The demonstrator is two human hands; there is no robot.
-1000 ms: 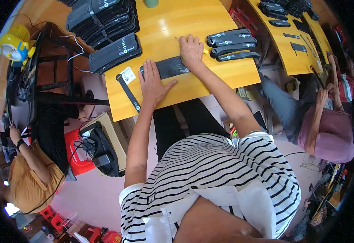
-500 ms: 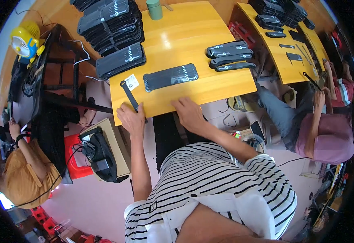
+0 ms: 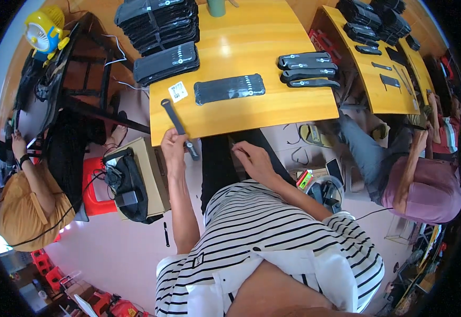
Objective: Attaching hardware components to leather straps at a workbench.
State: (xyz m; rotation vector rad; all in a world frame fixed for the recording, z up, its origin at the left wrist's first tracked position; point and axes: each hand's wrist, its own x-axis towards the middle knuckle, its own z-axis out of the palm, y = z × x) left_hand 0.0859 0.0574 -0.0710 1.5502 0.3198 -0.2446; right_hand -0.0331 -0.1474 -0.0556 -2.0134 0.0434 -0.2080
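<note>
A black strap (image 3: 172,114) with a loop at its far end lies slantwise over the table's front left edge. My left hand (image 3: 173,149) is closed on it, and the strap's near end hangs past the edge. Below the front edge, over my lap, my right hand (image 3: 252,160) has its fingers bent together; what sits at their tips, if anything, is too small to make out. A flat bundle of black straps (image 3: 225,91) lies mid-table. Beside it is a white printed label (image 3: 177,92).
Tall stacks of black strap bundles (image 3: 159,31) stand at the table's back left, several more bundles (image 3: 307,68) at its right. A green canister (image 3: 216,7) is at the back. Co-workers sit left and right. An open carton (image 3: 154,179) and a clear bin (image 3: 322,193) flank my legs.
My right hand has drawn back from the tabletop to above my lap, and its fingers have closed in. My left hand still grips the strap, its fingers now bunched tighter at the edge.
</note>
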